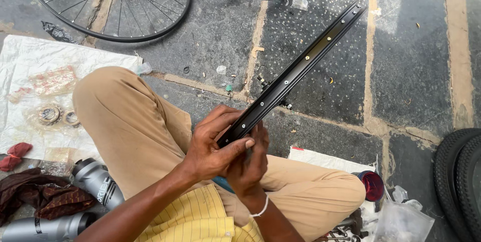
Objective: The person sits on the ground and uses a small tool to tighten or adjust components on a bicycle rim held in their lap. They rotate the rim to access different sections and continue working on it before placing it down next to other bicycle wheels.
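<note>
A black bicycle wheel rim (300, 66), seen edge-on with its row of spoke holes, slants from my lap up to the upper right. My left hand (213, 144) grips its near end, thumb pressed across the rim's inner face. My right hand (248, 164), with a white band at the wrist, holds the same end from underneath and is partly hidden behind the rim. A bit of something teal shows below my hands. I sit cross-legged in tan trousers on a stone floor.
Spoked wheels (115, 6) lie at the top left. A white sheet (30, 76) on the left carries tape rolls (50, 114), grey bottles (97, 182) and dark rags. Black tyres (461, 182) sit at the right edge, a red-capped item (372, 186) and plastic bags beside my knee.
</note>
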